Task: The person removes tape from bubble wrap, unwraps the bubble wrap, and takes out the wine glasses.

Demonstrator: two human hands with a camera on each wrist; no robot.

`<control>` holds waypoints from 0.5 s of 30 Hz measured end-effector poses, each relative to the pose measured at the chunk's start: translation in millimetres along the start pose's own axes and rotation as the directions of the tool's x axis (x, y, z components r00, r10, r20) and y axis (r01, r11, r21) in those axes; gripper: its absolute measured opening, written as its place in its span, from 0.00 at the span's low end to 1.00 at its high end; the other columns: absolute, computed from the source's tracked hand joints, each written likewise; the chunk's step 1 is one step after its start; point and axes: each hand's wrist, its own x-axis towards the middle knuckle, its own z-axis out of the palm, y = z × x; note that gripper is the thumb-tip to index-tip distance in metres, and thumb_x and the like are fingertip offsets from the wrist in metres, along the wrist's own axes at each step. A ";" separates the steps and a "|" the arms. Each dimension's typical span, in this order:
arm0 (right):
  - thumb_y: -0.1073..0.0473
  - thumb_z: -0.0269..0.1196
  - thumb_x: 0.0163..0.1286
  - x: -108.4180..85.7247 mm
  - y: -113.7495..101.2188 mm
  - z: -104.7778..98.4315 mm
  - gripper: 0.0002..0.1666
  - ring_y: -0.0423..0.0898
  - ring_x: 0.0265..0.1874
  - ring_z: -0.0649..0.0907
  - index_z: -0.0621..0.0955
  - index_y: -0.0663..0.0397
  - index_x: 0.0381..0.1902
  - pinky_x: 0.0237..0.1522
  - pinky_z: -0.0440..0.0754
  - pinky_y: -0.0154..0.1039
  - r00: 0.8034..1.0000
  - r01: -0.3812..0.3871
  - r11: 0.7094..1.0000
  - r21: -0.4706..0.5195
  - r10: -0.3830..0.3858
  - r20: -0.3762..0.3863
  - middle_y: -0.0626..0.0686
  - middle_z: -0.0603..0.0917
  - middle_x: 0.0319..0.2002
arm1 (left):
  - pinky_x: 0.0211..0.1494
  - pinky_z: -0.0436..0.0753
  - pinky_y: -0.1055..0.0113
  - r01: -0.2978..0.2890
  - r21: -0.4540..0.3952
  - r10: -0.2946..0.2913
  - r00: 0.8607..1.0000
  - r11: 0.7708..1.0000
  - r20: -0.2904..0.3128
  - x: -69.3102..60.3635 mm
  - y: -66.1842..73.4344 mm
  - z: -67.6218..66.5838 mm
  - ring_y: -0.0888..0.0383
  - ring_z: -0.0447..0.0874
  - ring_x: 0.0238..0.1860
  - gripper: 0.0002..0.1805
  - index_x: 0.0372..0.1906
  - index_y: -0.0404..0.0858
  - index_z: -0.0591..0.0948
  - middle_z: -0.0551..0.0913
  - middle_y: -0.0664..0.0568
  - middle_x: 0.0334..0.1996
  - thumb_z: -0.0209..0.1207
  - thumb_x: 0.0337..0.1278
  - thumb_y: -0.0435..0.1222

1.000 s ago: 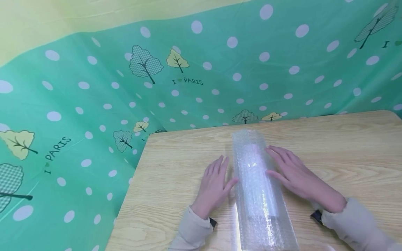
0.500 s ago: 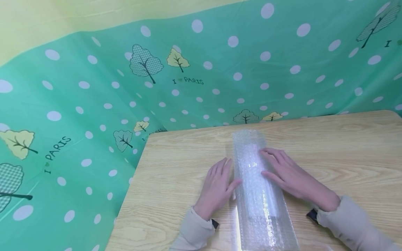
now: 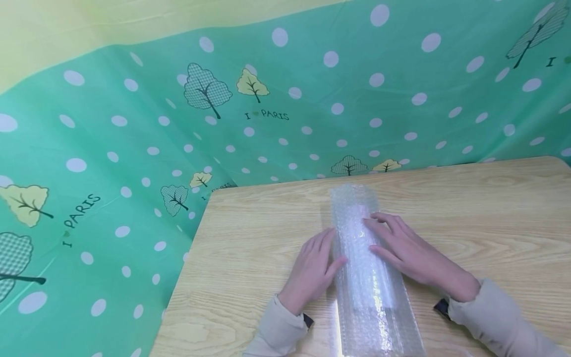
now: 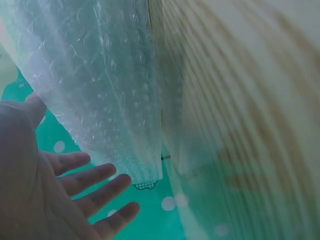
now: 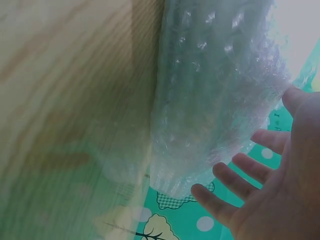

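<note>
Plainly, left grip [image 3: 309, 271] and right grip [image 3: 412, 250], both unclenched, flank bubble wrap [image 3: 366, 292], tabletop [image 3: 241, 243] past its edges.

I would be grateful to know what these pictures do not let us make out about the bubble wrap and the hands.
Head view: what, if anything, lies inside the bubble wrap; the cloudy, shiny film blurs it.
Head view: the wrap's near end; cut off by the bottom edge.
Left wrist view: the thumb tip of the left hand; hidden behind the wrap.
</note>
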 end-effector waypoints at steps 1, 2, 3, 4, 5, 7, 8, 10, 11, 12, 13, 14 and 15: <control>0.48 0.53 0.78 0.2 -0.1 -0.1 0.35 0.60 0.68 0.65 0.59 0.44 0.78 0.60 0.73 0.68 1.000 0.000 1.000 0.000 0.000 -0.001 0.61 0.62 0.72 | 0.77 0.63 0.52 0.003 -0.008 -0.003 1.000 1.000 0.007 0.3 0.5 -0.3 0.47 0.61 0.74 0.40 0.77 0.37 0.56 0.62 0.44 0.75 0.36 0.75 0.60; 0.48 0.53 0.78 0.5 -0.2 -0.1 0.34 0.60 0.68 0.66 0.59 0.44 0.78 0.60 0.73 0.68 1.000 0.001 1.000 -0.001 -0.001 -0.003 0.61 0.62 0.72 | 0.77 0.63 0.52 0.007 -0.016 -0.007 1.000 1.000 0.016 0.4 0.9 -0.5 0.48 0.61 0.75 0.40 0.78 0.37 0.55 0.62 0.44 0.75 0.36 0.75 0.60; 0.48 0.53 0.78 0.8 -0.3 0.0 0.34 0.60 0.68 0.66 0.60 0.45 0.78 0.60 0.74 0.68 1.000 0.005 1.000 -0.001 -0.005 -0.005 0.61 0.62 0.72 | 0.77 0.62 0.53 0.011 -0.025 -0.010 1.000 1.000 0.025 0.6 1.2 -0.6 0.48 0.60 0.75 0.40 0.78 0.37 0.54 0.61 0.44 0.76 0.35 0.75 0.60; 0.48 0.53 0.78 0.9 -0.4 0.2 0.34 0.60 0.68 0.66 0.60 0.46 0.77 0.60 0.74 0.67 1.000 0.008 1.000 -0.002 -0.008 -0.007 0.61 0.62 0.72 | 0.78 0.62 0.53 0.015 -0.036 -0.013 0.999 0.999 0.033 0.5 1.6 -0.7 0.48 0.59 0.75 0.40 0.78 0.37 0.54 0.60 0.44 0.76 0.35 0.75 0.60; 0.48 0.53 0.78 0.9 -0.4 0.4 0.34 0.60 0.67 0.67 0.61 0.46 0.77 0.59 0.75 0.67 1.000 0.011 1.000 -0.002 -0.011 -0.010 0.61 0.62 0.71 | 0.78 0.61 0.53 0.021 -0.048 -0.019 0.999 0.999 0.041 0.4 1.9 -0.7 0.49 0.59 0.76 0.40 0.78 0.38 0.53 0.59 0.45 0.76 0.35 0.75 0.60; 0.48 0.54 0.77 0.7 -0.3 0.9 0.34 0.60 0.67 0.67 0.61 0.47 0.76 0.59 0.76 0.67 1.000 0.014 1.000 -0.003 -0.014 -0.013 0.61 0.63 0.71 | 0.78 0.61 0.53 0.030 -0.074 -0.026 0.998 0.997 0.054 -0.2 2.7 -0.4 0.49 0.57 0.76 0.40 0.79 0.39 0.52 0.58 0.45 0.77 0.34 0.74 0.61; 0.49 0.54 0.77 0.5 -0.4 1.1 0.34 0.59 0.67 0.67 0.62 0.48 0.76 0.59 0.76 0.66 1.000 0.017 1.000 -0.002 -0.017 -0.015 0.61 0.63 0.71 | 0.78 0.61 0.53 0.033 -0.087 -0.028 0.998 0.996 0.058 -0.6 2.9 -0.1 0.50 0.57 0.76 0.40 0.79 0.39 0.52 0.58 0.45 0.77 0.34 0.74 0.61; 0.49 0.55 0.77 0.2 -0.5 1.5 0.33 0.59 0.66 0.68 0.63 0.48 0.76 0.59 0.76 0.66 1.000 0.018 1.000 -0.003 -0.018 -0.018 0.60 0.63 0.71 | 0.78 0.61 0.53 0.041 -0.115 -0.034 0.997 0.993 0.063 -1.6 3.4 0.4 0.50 0.56 0.77 0.40 0.79 0.41 0.51 0.57 0.46 0.77 0.35 0.74 0.61; 0.49 0.55 0.77 0.1 -0.5 1.7 0.33 0.59 0.66 0.68 0.63 0.48 0.75 0.59 0.77 0.65 1.000 0.019 1.000 -0.004 -0.019 -0.021 0.60 0.63 0.71 | 0.78 0.61 0.53 0.044 -0.127 -0.036 0.997 0.991 0.063 -1.7 3.5 0.6 0.51 0.56 0.77 0.40 0.79 0.42 0.51 0.57 0.46 0.77 0.35 0.74 0.61; 0.49 0.55 0.77 0.2 -0.6 1.8 0.33 0.59 0.66 0.69 0.63 0.48 0.75 0.59 0.77 0.65 1.000 0.020 1.000 -0.005 -0.020 -0.023 0.60 0.63 0.70 | 0.78 0.62 0.53 0.045 -0.137 -0.037 0.997 0.990 0.060 -1.9 3.6 0.8 0.51 0.56 0.77 0.40 0.79 0.42 0.51 0.57 0.46 0.77 0.36 0.73 0.61; 0.49 0.55 0.77 0.3 -0.7 1.9 0.33 0.58 0.65 0.69 0.63 0.48 0.75 0.58 0.78 0.64 0.999 0.021 1.000 -0.007 -0.021 -0.026 0.60 0.63 0.70 | 0.78 0.62 0.53 0.045 -0.144 -0.037 0.998 0.989 0.057 -2.0 3.5 1.1 0.51 0.56 0.77 0.40 0.79 0.42 0.51 0.57 0.46 0.77 0.36 0.73 0.61; 0.49 0.55 0.77 0.5 -0.7 2.0 0.33 0.58 0.65 0.69 0.63 0.48 0.75 0.58 0.78 0.63 0.999 0.022 1.000 -0.008 -0.022 -0.029 0.59 0.64 0.70 | 0.77 0.62 0.53 0.045 -0.151 -0.037 0.998 0.988 0.053 -2.0 3.2 1.5 0.51 0.56 0.77 0.40 0.79 0.42 0.51 0.57 0.46 0.77 0.36 0.73 0.61; 0.49 0.55 0.77 0.6 -0.8 2.0 0.33 0.57 0.65 0.70 0.64 0.48 0.75 0.58 0.78 0.63 0.999 0.023 1.000 -0.010 -0.023 -0.032 0.59 0.64 0.70 | 0.77 0.62 0.54 0.048 -0.158 -0.040 0.998 0.986 0.052 -1.9 3.3 1.5 0.51 0.56 0.77 0.40 0.79 0.43 0.52 0.57 0.47 0.77 0.37 0.73 0.61</control>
